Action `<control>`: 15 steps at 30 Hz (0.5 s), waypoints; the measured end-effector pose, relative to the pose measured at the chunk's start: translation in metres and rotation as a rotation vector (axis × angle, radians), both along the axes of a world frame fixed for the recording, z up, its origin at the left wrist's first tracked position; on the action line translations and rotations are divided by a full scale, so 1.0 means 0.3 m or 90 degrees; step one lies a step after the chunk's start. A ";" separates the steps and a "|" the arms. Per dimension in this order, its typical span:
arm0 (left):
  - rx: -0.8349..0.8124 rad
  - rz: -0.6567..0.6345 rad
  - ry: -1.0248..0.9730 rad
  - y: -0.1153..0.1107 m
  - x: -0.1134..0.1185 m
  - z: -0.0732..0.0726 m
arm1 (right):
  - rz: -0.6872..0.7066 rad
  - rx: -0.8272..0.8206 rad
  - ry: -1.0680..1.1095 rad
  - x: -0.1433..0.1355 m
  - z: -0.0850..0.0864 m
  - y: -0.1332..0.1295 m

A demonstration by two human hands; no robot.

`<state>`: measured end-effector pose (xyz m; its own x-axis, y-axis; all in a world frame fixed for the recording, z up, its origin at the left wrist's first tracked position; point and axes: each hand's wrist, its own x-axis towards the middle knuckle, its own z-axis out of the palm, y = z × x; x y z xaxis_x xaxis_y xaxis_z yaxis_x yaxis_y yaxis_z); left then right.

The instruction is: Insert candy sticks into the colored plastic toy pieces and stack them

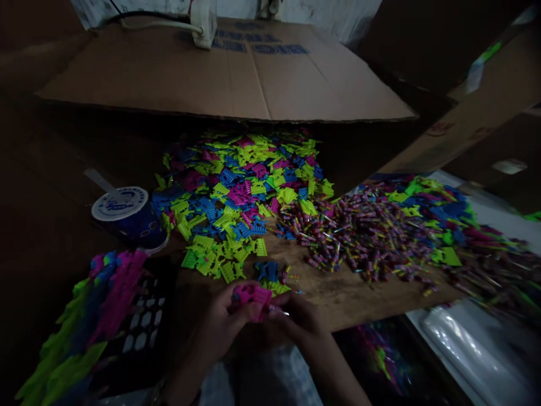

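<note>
Close to the table's front edge, my left hand [226, 316] is closed around a pink plastic piece [253, 296] with a ridged, comb-like edge. My right hand [298, 316] meets it from the right, its fingers pinching a small shiny stick-like piece [279, 310] against the pink one. Whether the two are joined cannot be made out. Just beyond my hands lie a blue plastic piece [268, 272] and a yellow-green one [278, 288]. A heap of yellow, blue and pink plastic pieces [236, 197] spreads behind them. To its right is a pile of small striped sticks [363, 231].
A cardboard box flap [253, 73] overhangs the heap. On the left stand a blue cup with a white lid [120, 204] and a black perforated crate [143, 316] with stacked coloured pieces [84, 321]. Clear plastic bags [469, 344] lie at the lower right.
</note>
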<state>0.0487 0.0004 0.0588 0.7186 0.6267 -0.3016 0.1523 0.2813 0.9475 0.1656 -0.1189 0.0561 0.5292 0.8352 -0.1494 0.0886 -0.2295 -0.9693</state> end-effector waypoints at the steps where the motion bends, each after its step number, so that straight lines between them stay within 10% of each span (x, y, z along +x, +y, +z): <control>1: 0.031 0.010 0.014 0.001 0.014 -0.022 | 0.010 -0.016 -0.060 0.029 -0.022 0.004; 9: 0.770 0.026 0.242 0.099 0.231 -0.120 | -0.145 -0.254 -0.821 0.358 -0.155 -0.039; 15: 0.844 -0.026 0.324 0.179 0.345 -0.162 | -0.164 -0.454 -0.935 0.387 -0.164 -0.051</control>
